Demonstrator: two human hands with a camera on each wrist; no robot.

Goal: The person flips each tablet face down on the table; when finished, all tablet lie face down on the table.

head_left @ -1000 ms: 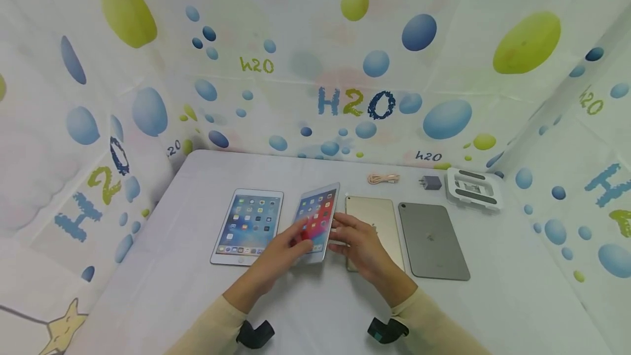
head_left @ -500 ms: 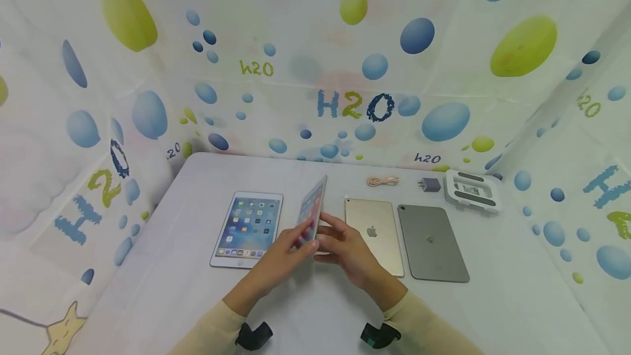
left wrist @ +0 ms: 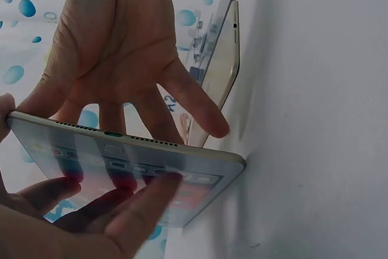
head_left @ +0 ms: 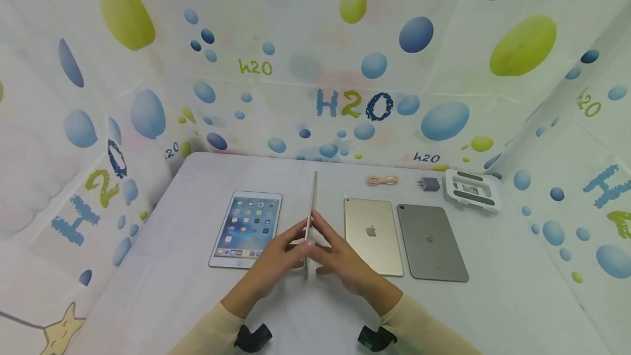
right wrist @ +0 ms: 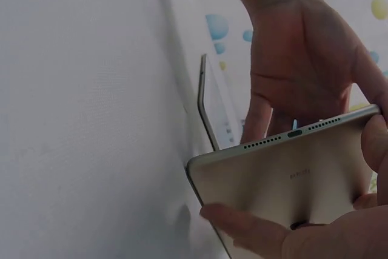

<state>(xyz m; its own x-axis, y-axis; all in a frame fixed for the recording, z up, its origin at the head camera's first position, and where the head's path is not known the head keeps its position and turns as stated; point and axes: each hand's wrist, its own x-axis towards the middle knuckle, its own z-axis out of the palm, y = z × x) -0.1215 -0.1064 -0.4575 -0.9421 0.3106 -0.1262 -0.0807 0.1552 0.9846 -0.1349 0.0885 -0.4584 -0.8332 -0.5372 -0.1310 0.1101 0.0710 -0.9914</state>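
Observation:
In the head view a tablet (head_left: 313, 196) stands on edge between both hands, its thin side toward me. Its lit screen faces my left hand (head_left: 272, 261), whose fingers touch the glass with the thumb at the near edge. From the other side my right hand (head_left: 349, 266) holds it, fingers on the back and thumb at the same edge. The right wrist view shows the gold back (right wrist: 273, 177), with a charging port (right wrist: 294, 133) between speaker holes. Beside my left hand lies a white tablet (head_left: 246, 223), screen lit; a gold tablet (head_left: 373, 237) lies face down near my right.
Farther right, a grey tablet (head_left: 434, 242) lies face down. Along the back are a coiled cable (head_left: 382, 180), a dark plug adapter (head_left: 429, 184) and a white plastic holder (head_left: 471, 190) with grey strips. A patterned cloth wall (head_left: 296, 86) rises behind the table.
The held tablet has turned from showing its screen to standing edge-on, shifting slightly left. My right hand has moved left and come against its back; my left hand stays about in place.

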